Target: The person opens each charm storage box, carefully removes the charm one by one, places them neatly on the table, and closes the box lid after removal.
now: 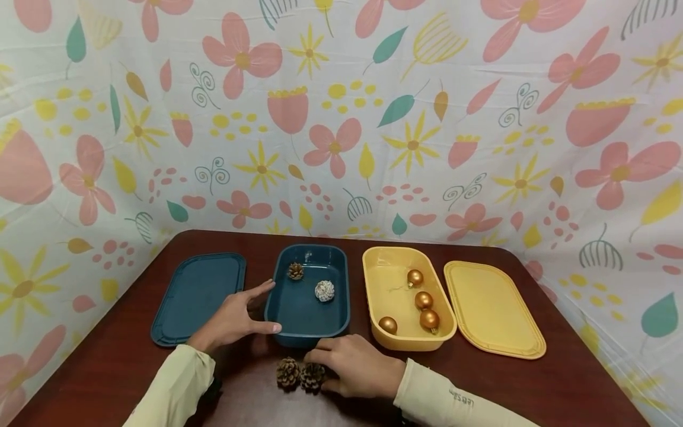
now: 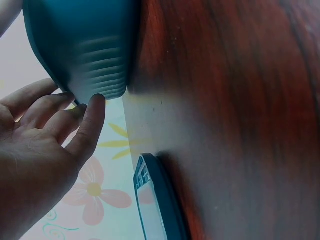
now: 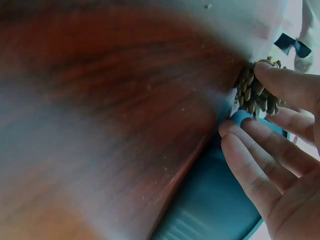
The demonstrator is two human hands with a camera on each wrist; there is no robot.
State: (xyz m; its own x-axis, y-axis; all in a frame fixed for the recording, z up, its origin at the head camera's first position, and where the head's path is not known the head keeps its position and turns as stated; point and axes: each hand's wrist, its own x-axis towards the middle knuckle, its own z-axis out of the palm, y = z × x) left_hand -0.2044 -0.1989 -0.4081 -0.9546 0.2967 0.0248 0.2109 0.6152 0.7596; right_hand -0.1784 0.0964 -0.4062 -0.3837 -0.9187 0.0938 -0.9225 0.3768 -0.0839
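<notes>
A deep blue container (image 1: 306, 332) stands mid-table, with a brown pine cone (image 1: 296, 271) and a whitish pine cone (image 1: 324, 291) inside. At its left side is my left hand (image 1: 235, 317), fingers spread and fingertips at the rim; the left wrist view shows them against the container's end (image 2: 95, 60). In front of the container, two brown pine cones sit side by side. My right hand (image 1: 357, 365) pinches the right pine cone (image 1: 312, 377) between thumb and fingers, while the left pine cone (image 1: 288, 373) sits just beside it.
A blue lid (image 1: 203, 296) lies left of the blue container. To the right stands a yellow container (image 1: 386, 276) with several gold ball ornaments (image 1: 424, 300), and beyond it lies a yellow lid (image 1: 493, 308). A flowered cloth (image 1: 341, 196) hangs behind the brown table (image 1: 251, 409).
</notes>
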